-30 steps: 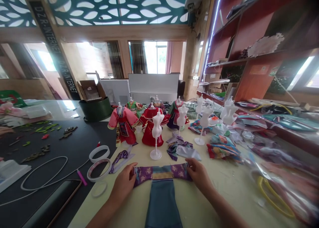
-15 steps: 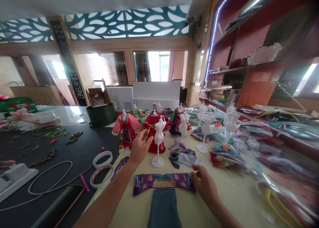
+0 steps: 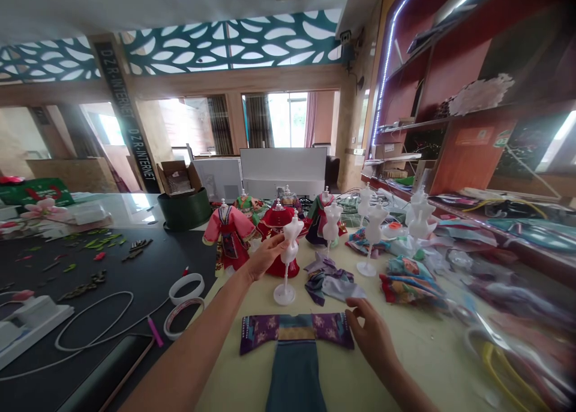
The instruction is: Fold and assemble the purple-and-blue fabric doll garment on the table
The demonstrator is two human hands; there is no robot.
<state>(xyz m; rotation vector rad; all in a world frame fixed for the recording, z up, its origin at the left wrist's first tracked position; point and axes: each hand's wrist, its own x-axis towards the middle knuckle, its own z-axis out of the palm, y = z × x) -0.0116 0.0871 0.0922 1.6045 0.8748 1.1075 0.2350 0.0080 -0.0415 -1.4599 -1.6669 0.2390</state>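
Note:
My left hand (image 3: 269,255) is closed on the torso of a small white dress-form mannequin (image 3: 291,244), which leans slightly to the right on its round base. In front of it, a doll-size dress (image 3: 297,364) lies flat, with purple patterned sleeves, a gold waistband and a blue-green skirt. Beside the dress's right sleeve rests my right hand (image 3: 369,331), its fingers loosely bent and apart, the fingertips at the cuff. Between the mannequin and my right hand lies a crumpled grey-purple garment (image 3: 335,283).
Dressed mannequins, one in a pink robe (image 3: 228,229), stand behind. Bare white mannequins (image 3: 375,235) and folded colourful cloth (image 3: 411,280) are to the right, plastic bags beyond. Tape rolls (image 3: 186,288), a pink pen (image 3: 155,332), a phone (image 3: 108,373) and a power strip (image 3: 33,322) lie left.
My left hand has moved right and closed on the white mannequin, whose top now tilts a little to the right. My right hand and the dress have stayed in place.

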